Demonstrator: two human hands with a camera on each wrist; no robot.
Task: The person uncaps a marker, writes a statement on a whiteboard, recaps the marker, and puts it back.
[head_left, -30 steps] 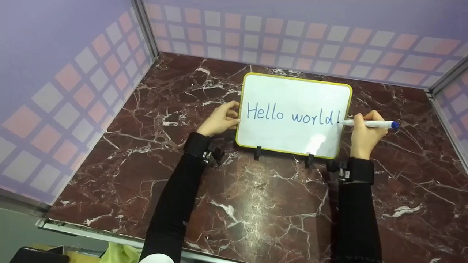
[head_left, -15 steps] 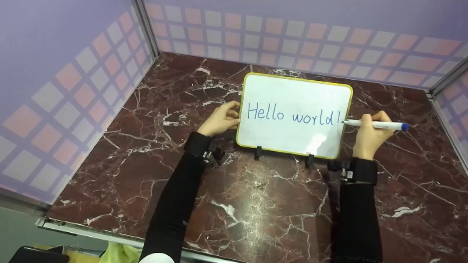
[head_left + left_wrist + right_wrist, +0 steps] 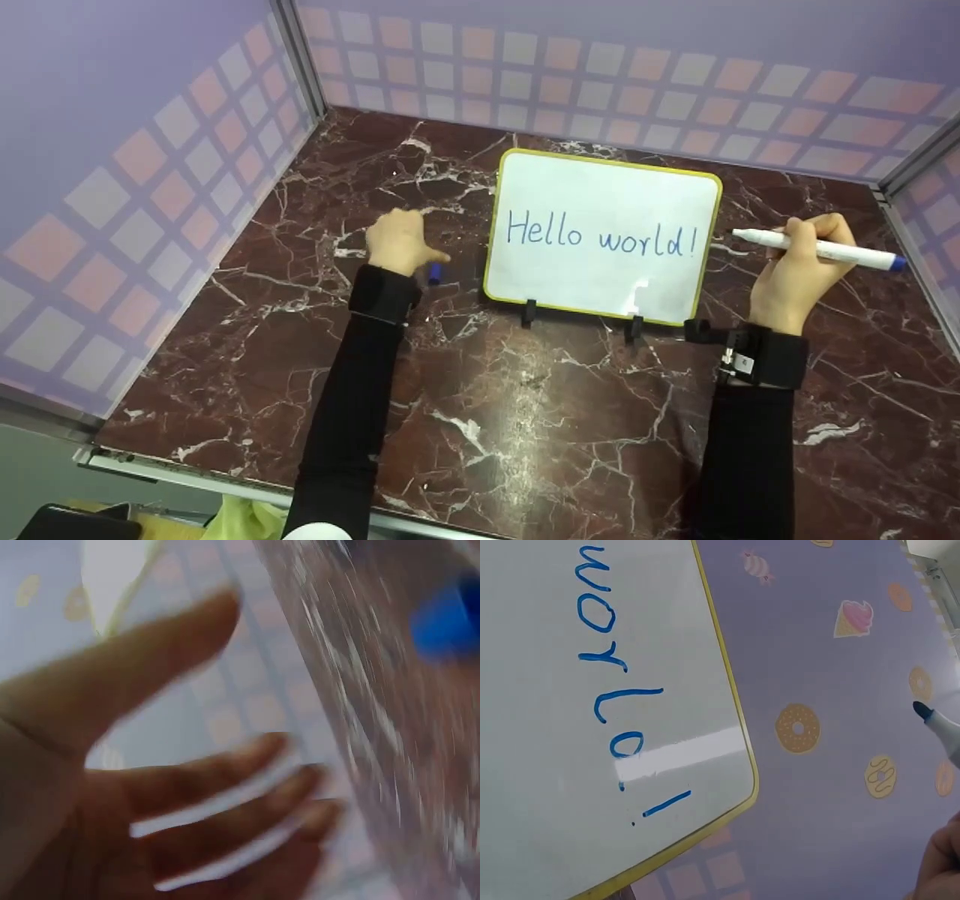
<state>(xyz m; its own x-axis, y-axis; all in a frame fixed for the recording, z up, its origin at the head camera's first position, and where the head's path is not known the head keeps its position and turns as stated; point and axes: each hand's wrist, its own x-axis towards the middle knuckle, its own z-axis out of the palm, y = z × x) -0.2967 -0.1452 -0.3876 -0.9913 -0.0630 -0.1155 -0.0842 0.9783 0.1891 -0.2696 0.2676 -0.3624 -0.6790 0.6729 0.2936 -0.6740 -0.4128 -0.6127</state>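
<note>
A small whiteboard [image 3: 600,277] with a yellow rim stands on the table, reading "Hello world!" in blue. To its right, my right hand [image 3: 795,281] grips a white marker [image 3: 765,238] with a blue end; its dark blue tip [image 3: 923,710] is uncovered and away from the board. Left of the board, my left hand [image 3: 397,244] is held with fingers spread and nothing between them. A blue marker cap [image 3: 435,274] is on the table just beside the left thumb, and this cap [image 3: 448,622] shows blurred in the left wrist view.
Two black stand feet [image 3: 529,313] hold up the board's lower edge. Patterned purple panels [image 3: 600,67] wall in the dark red marble table [image 3: 525,420]. Beyond the table's front left edge lie a black object [image 3: 82,523] and a yellow-green cloth [image 3: 246,517].
My left hand has let go of the board's left edge and moved left to the cap. My right hand has drawn the marker away from the board to the right.
</note>
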